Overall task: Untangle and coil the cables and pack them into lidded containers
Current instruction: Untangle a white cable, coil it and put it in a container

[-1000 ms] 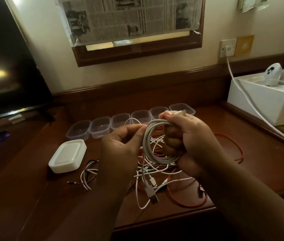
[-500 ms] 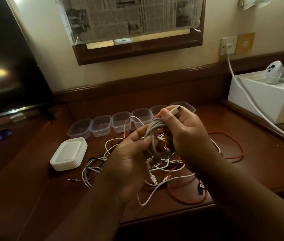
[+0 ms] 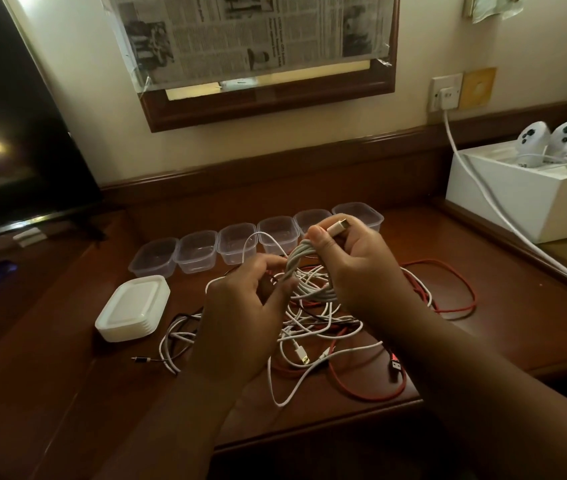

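Left hand (image 3: 240,306) has dropped lower; right hand (image 3: 355,268) grips round white coil (image 3: 301,271).

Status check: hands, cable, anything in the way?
Right hand grips white coil, plug end pinched up top. Left hand pinches its strand. Containers open, unfilled. Tangled pile beneath.

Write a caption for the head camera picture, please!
Two hands coil a white cable above six clear plastic tubs.

white cable coil (image 3: 304,271) — held | six clear containers (image 3: 254,239) — open, in row
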The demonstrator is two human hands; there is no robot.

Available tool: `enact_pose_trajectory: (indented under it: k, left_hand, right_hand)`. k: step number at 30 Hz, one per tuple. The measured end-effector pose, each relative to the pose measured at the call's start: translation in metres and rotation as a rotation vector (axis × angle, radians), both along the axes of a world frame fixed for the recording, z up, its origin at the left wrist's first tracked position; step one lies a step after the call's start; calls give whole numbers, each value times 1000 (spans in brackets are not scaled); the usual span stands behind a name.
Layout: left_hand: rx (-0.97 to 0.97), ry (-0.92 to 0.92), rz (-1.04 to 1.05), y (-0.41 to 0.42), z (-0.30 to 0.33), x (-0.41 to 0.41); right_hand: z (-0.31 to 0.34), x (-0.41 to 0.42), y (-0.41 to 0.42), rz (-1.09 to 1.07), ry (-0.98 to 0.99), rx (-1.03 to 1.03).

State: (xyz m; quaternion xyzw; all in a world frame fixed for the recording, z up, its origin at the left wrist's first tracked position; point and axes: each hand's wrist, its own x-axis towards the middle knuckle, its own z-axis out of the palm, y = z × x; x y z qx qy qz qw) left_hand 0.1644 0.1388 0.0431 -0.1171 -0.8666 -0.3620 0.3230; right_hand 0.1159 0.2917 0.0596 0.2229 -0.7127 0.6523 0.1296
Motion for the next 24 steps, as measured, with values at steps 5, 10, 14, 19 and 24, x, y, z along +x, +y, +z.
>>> enact_pose_trajectory:
  k: [5,10,14,19,24]
  left_hand:
    - [133,-237,-13,-5,6,0]
    - [593,-676,-419,-4,24,4]
    - [522,-657,-355,-3,22,5]
    - [275,-352,-260,0,3,0]
    - [331,-32,-44,12,-8,-6]
  right_hand:
    - [6,-4,7,-10,30,64]
    - [8,-3,8,7,-11,21]
    - [11,-3,12,-38,40,100]
    - [16,-2,21,181,-397,-379]
    - [17,1,9,296,-580,-777]
